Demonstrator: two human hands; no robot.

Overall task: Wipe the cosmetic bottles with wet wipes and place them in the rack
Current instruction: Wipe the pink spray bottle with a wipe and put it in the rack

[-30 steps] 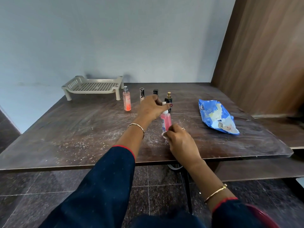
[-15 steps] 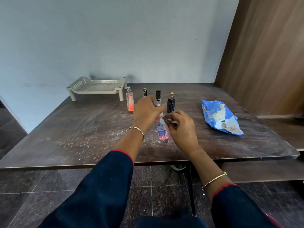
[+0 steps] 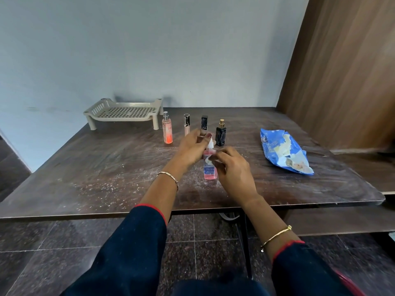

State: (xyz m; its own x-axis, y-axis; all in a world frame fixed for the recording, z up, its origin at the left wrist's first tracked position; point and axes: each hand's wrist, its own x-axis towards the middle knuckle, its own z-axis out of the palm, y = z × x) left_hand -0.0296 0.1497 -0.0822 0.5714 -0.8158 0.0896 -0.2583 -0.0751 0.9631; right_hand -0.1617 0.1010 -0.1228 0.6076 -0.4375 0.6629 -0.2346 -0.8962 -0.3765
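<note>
Delta: wipe (image 3: 208,159) has moved along the pink bottle (image 3: 210,170). 1 s ago the right hand (image 3: 234,169) had it low at the bottle's base, 0.5 s ago up by the cap, now against the upper body just under the neck. The left hand (image 3: 191,147) is still on the top end, fingers curled round it from the left, white nozzle poking out by the fingertips. The right hand pinches the wipe onto the bottle's right side.

Pink bottle sits roughly upright between both hands, lower half exposed below them. Base is at the desk (image 3: 85,178) surface; contact unclear.

Beyond the hands, in a row on the desk: spray bottle (image 3: 167,131), tube (image 3: 186,124), black-capped bottle (image 3: 204,122), dark perfume bottle (image 3: 220,134). Far left: rack (image 3: 124,113). Right, well apart: blue wipes pack (image 3: 284,152).
</note>
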